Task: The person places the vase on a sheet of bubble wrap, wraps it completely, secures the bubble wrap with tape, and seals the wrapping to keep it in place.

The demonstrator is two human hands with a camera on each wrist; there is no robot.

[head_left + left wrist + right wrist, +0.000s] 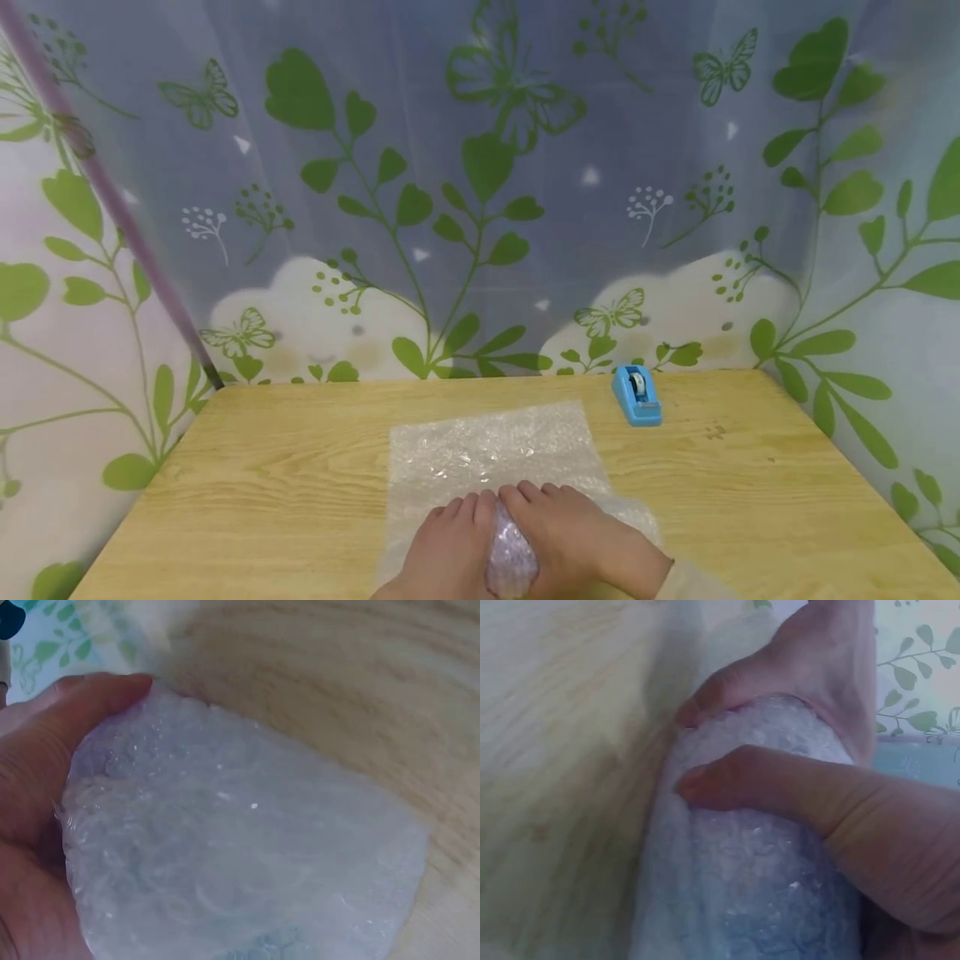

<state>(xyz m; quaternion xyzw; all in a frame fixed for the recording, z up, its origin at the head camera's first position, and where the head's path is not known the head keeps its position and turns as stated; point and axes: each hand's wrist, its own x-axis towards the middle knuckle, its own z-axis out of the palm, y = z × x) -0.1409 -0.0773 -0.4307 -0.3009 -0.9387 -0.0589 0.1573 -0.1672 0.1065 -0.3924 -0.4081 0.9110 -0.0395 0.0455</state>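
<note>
A bundle (512,554) rolled in bubble wrap, purplish in the head view, lies at the near side of the table between both hands. My left hand (450,546) grips its left side, and my right hand (566,533) grips the right. In the right wrist view the right thumb (780,780) presses across the wrap, with the left hand (814,667) farther along. The left wrist view has the left hand (37,765) holding one end of the bundle (240,825). What is inside cannot be made out. Flat bubble wrap (495,446) extends beyond the hands.
A blue tape dispenser (637,396) with a roll in it stands near the table's back edge, right of the wrap. The wooden table (285,467) meets a leaf-printed curtain (450,208) at the back, with more curtain on both sides.
</note>
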